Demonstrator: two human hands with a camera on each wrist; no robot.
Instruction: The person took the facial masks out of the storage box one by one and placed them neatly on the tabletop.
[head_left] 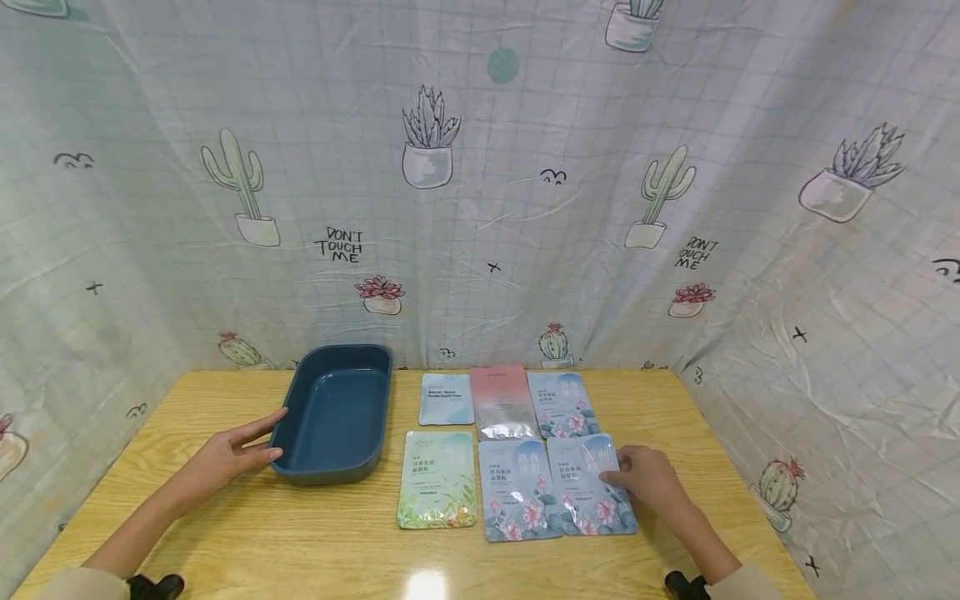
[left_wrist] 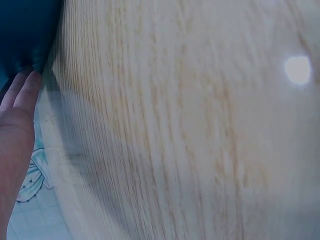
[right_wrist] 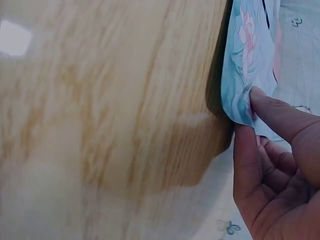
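Note:
My right hand [head_left: 654,479] pinches the right edge of a blue floral face mask packet [head_left: 588,485] between thumb and fingers. In the right wrist view the thumb lies on the front of this packet [right_wrist: 245,65], with a finger behind its edge. My left hand [head_left: 236,454] rests with extended fingers against the left side of a dark blue rectangular bin [head_left: 333,477]. The left wrist view shows straight fingers [left_wrist: 27,92] touching the bin's wall [left_wrist: 30,30]. Left of the pinched packet lies a matching blue floral packet [head_left: 519,492].
A green packet [head_left: 437,479] lies just right of the bin. Behind it are a small light blue packet [head_left: 446,400], a pink and silver packet [head_left: 501,400] and another blue floral packet [head_left: 562,406]. A printed curtain [head_left: 487,217] hangs behind the wooden table [head_left: 337,533].

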